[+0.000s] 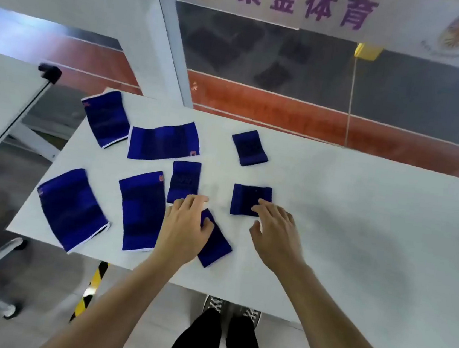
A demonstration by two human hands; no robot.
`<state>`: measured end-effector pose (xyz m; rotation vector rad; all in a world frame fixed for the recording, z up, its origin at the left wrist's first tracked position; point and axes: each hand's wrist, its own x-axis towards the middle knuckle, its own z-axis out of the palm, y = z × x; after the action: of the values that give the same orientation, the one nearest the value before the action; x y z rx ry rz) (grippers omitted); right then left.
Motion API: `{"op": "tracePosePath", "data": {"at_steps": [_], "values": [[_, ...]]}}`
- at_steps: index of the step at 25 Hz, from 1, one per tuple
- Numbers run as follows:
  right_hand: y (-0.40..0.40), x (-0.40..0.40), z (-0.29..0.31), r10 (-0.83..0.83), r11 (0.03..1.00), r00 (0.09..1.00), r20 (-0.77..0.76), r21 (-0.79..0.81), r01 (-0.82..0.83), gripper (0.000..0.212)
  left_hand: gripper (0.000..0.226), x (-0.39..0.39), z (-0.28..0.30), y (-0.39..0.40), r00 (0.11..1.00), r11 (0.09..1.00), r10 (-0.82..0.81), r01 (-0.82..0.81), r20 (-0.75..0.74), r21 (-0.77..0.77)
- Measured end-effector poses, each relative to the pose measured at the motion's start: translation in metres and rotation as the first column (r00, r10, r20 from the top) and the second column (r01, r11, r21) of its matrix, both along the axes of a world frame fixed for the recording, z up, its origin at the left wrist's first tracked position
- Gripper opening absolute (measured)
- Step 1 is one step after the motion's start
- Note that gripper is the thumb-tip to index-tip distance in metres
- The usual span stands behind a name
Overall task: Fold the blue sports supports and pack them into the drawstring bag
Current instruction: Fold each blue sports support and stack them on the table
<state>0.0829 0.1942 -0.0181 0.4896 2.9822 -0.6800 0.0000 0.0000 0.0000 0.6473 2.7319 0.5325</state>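
Note:
Several blue sports supports lie flat on the white table [346,215]. My left hand [185,226] rests over the upper end of a small tilted support [216,244] near the front edge, thumb touching it. My right hand [276,230] hovers with fingers spread, its fingertips on the lower right corner of a small square support [245,198]. Another small support [184,180] lies just beyond my left fingers, and one more [250,147] sits farther back. Larger supports lie to the left [141,209], [71,207], [163,140], [106,117]. No drawstring bag is in view.
A folding table [1,107] with a black-edged frame stands to the left. Yellow-black hazard tape [92,287] marks the floor under the table's front edge. My shoes [231,311] are below. A glass wall with purple lettering stands behind the table.

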Motion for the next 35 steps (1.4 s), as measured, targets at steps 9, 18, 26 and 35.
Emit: {"op": "tracePosePath", "data": {"at_steps": [9,18,26,35], "values": [[0.022,-0.014,-0.056,0.012,0.997,0.942,0.336,0.065,-0.036,0.065,0.062,-0.057,-0.059,0.014,0.981,0.960,0.172,-0.147,0.085,-0.240],[0.053,0.006,-0.057,-0.177,0.975,0.939,0.295,0.180,0.127,0.057,0.062,-0.031,-0.064,0.078,0.988,0.955,-0.119,0.142,0.103,-0.259],[0.056,0.031,-0.065,-0.275,0.948,0.934,0.227,0.225,0.224,0.052,0.058,0.021,-0.073,0.122,0.927,0.928,-0.336,0.356,0.167,-0.109],[0.059,0.040,-0.072,-0.291,0.948,0.950,0.115,0.170,0.269,0.048,0.062,0.037,-0.075,0.095,0.929,0.921,-0.363,0.370,0.074,-0.125]]}}
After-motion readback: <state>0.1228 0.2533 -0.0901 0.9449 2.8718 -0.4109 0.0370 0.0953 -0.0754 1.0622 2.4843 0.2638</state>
